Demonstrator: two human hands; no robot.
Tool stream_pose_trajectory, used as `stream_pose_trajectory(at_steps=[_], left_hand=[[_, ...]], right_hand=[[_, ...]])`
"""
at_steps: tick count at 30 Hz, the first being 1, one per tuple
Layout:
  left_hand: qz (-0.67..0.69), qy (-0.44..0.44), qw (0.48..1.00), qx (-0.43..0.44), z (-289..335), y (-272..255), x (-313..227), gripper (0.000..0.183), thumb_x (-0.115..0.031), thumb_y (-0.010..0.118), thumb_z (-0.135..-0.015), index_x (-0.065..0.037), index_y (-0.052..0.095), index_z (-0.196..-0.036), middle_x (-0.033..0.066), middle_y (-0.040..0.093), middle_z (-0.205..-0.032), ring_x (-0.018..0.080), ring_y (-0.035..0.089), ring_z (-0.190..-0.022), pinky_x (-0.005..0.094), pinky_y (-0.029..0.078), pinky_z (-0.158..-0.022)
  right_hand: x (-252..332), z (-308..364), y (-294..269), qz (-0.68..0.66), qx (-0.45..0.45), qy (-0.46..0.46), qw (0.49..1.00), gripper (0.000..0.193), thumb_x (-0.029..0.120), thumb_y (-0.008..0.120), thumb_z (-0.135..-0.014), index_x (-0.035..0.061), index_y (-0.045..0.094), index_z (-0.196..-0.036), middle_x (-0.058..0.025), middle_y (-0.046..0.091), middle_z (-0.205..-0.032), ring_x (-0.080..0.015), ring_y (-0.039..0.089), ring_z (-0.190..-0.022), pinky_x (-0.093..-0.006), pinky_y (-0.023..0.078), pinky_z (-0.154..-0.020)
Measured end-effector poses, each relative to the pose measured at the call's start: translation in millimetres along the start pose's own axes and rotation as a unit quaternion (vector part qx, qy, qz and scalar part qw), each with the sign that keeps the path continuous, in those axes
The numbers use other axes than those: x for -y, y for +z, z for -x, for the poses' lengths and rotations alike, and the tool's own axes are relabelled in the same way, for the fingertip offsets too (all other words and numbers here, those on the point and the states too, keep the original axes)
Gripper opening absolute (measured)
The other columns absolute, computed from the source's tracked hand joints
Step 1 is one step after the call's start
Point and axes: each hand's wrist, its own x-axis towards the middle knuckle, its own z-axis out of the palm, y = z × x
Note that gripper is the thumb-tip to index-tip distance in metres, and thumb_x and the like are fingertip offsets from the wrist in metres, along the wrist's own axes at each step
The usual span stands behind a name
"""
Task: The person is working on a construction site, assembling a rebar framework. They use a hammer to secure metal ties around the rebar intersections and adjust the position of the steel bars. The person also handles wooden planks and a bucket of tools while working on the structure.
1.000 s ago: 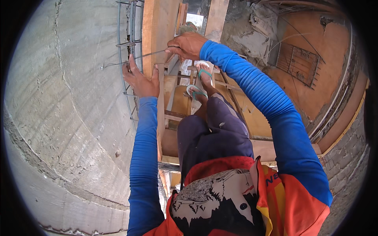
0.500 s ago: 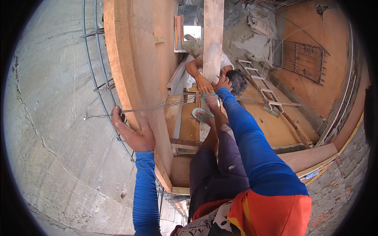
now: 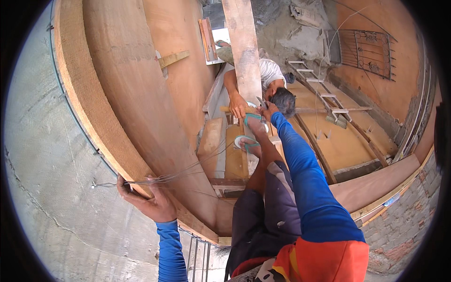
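Observation:
My left hand (image 3: 151, 203) straddles the edge of a long wooden beam (image 3: 101, 110), thumb on one side and fingers on the other. Thin tie wires (image 3: 176, 177) cross the beam just above this hand and fan out to the right. My right arm stretches far forward, and my right hand (image 3: 271, 112) is closed on a grey metal hand tool (image 3: 261, 103) whose exact kind is too small to tell. Close by, a co-worker's hand (image 3: 237, 104) rests near a short wood strip (image 3: 242, 110) beside an upright plank (image 3: 244, 51). The co-worker's head is bent down next to my right hand.
My sandalled feet (image 3: 249, 143) stand on the timber framing high up. Below lie a ladder (image 3: 324, 94) and yellowish panels (image 3: 347, 141). A concrete wall (image 3: 51, 197) with steel bars rises at left, and a metal grille (image 3: 371, 54) is at the far right.
The view has shifted, so the beam appears further left and wider. The grey tool in my right hand now shows. My left hand remains on the beam.

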Motion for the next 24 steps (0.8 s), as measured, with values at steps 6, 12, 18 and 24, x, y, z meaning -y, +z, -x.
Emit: stream_pose_trajectory(at_steps=[6,12,18,24], left_hand=[[0.051,0.007,0.999,-0.01,3.5,1.4,3.5,0.072,-0.032,0.06,-0.099,0.005,0.024,-0.149,0.0239,0.034,-0.148,0.0359,0.032,-0.141,0.0466,0.02,-0.121],[0.068,0.03,0.997,-0.013,1.8,-3.3,4.7,0.068,-0.027,0.063,-0.097,0.006,0.028,-0.147,0.0232,0.037,-0.146,0.0352,0.036,-0.139,0.0459,0.025,-0.118],[0.053,0.054,0.997,-0.015,0.5,-7.1,-3.9,0.064,-0.018,0.065,-0.096,0.006,0.032,-0.145,0.0242,0.04,-0.144,0.0357,0.041,-0.135,0.0443,0.03,-0.116],[0.033,0.073,0.996,-0.046,5.1,-7.8,1.8,0.065,-0.022,0.066,-0.094,0.008,0.035,-0.142,0.0258,0.044,-0.14,0.0395,0.045,-0.13,0.0465,0.035,-0.112]], right_hand=[[49.9,33.1,-15.1,-0.036,-0.047,-0.003,0.998,0.051,0.036,0.067,-0.09,-0.0014,0.059,-0.124,-0.0282,0.067,-0.112,-0.0413,0.065,-0.107,-0.0442,0.05,-0.093],[71.3,61.6,-41.2,-0.012,-0.077,-0.029,0.997,0.052,0.038,0.065,-0.091,0.0011,0.057,-0.126,-0.0278,0.066,-0.114,-0.0414,0.063,-0.11,-0.0453,0.049,-0.095],[63.8,141.3,-93.6,-0.039,-0.167,-0.133,0.976,0.052,0.038,0.064,-0.09,0.0035,0.056,-0.128,-0.0289,0.064,-0.116,-0.0419,0.063,-0.11,-0.0468,0.049,-0.093],[98.6,329.8,-229.5,-0.245,0.04,-0.045,0.968,0.054,0.026,0.078,-0.086,0.003,0.058,-0.131,-0.0089,0.069,-0.103,-0.0162,0.064,-0.084,-0.0296,0.052,-0.075]])
